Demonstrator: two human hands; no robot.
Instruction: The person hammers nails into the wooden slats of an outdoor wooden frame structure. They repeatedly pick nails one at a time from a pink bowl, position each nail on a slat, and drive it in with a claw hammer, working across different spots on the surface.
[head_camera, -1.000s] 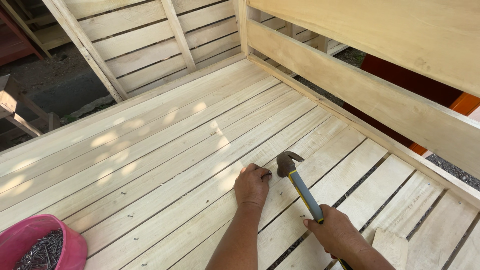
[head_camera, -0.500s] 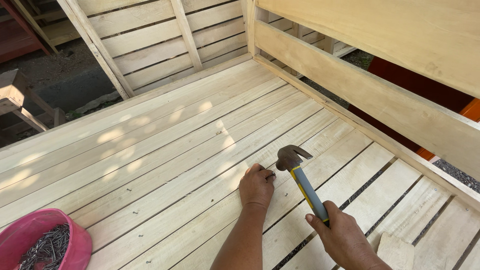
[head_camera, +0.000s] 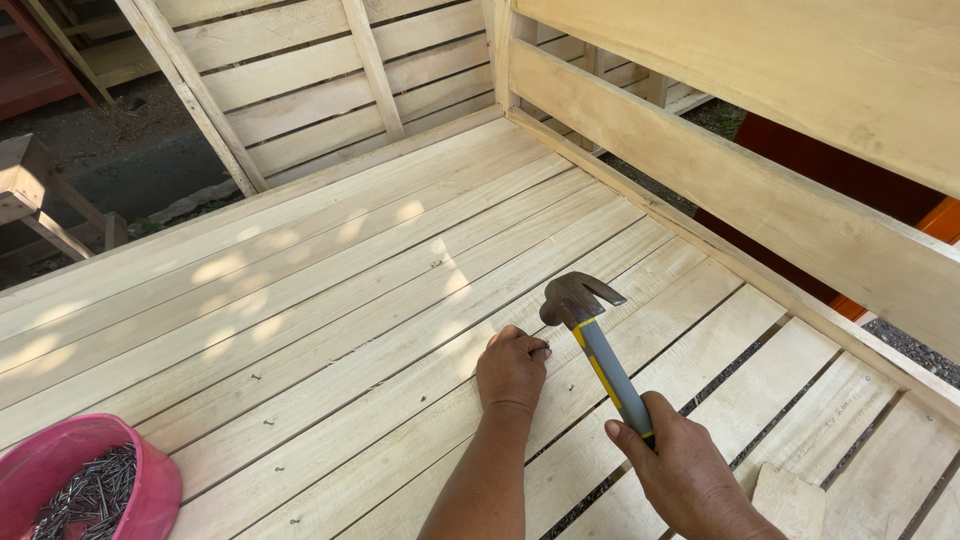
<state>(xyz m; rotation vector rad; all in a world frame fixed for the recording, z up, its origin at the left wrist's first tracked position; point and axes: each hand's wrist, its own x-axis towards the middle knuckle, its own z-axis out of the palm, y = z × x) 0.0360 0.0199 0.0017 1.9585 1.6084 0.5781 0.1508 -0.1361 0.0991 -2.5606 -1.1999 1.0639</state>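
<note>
While left hand (head_camera: 511, 368) pinches at pale wooden slats (head_camera: 330, 290), right hand (head_camera: 685, 470) grips claw hammer (head_camera: 595, 345), grey-yellow handle; pink bowl (head_camera: 150, 500) holds nails (head_camera: 85, 492).

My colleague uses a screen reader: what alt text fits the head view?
A right hand holds a claw hammer above wooden slats, beside the left hand resting fingers-down on a slat. A pink bowl of nails sits at lower left.
</note>
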